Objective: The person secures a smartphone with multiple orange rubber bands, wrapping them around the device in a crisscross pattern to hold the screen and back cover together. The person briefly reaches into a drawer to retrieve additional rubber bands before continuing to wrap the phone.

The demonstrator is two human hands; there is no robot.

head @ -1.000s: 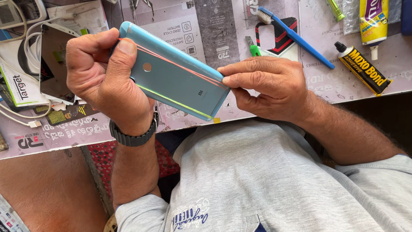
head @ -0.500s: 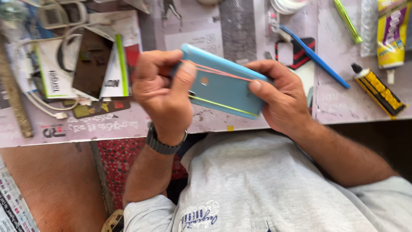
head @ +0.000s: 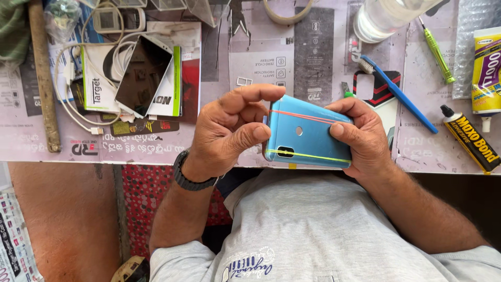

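Note:
I hold a light blue phone (head: 308, 137) back side up, just above the near edge of the workbench. Two thin rubber bands cross it, a red one near the top edge and a yellow-green one near the bottom. My right hand (head: 362, 137) grips its right end, thumb on the back. My left hand (head: 232, 130) pinches its left end near the camera window, thumb on the back and fingers curled above. A dark watch band sits on my left wrist.
A blue toothbrush (head: 397, 94) and a green screwdriver (head: 437, 54) lie at the right, beside two adhesive tubes (head: 469, 140). A loose phone screen (head: 142, 75) rests on small boxes with white cables at the left. A wooden stick (head: 43, 78) lies at far left.
The phone has turned from tilted to nearly level and come nearer the bench edge. My left hand has shifted from wrapping the phone to pinching its left end.

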